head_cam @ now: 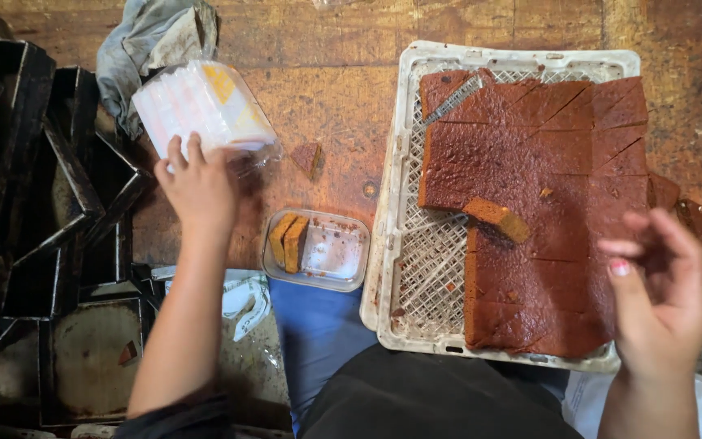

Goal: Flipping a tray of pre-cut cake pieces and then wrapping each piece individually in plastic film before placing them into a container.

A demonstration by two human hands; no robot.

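Cake fills the right half of the frame: a large flat slab of dark brown cake (538,203), scored into rectangles and triangles, lies on a white perforated plastic tray (416,276) set on a worn brown wooden table (335,97). One cut slice (497,218) rests loose on top of the slab near its middle, showing a lighter golden side. A metal serrated cutter (455,97) lies at the slab's upper left corner.

The left hand (197,183), in the upper left of the frame, rests its fingers against a stack of clear plastic containers wrapped in a transparent sleeve (205,106); the fingers are spread over the lower end of the stack, touching it rather than closed around it. The right hand (664,284), at the lower right, hovers above the slab's right edge with fingers loosely curled and apart, holding nothing.

Between the hands, at lower centre, sits a small clear rectangular plastic tub (316,249) just beside the tray's left rim; two golden-brown cake slices (288,241) stand on edge at its left end, the rest of it bare. A cake crumb piece (309,157) lies on the table above the tub. Blackened metal baking tins (34,187) are piled along the left edge, and a grey crumpled cloth (152,36) lies at the top left.
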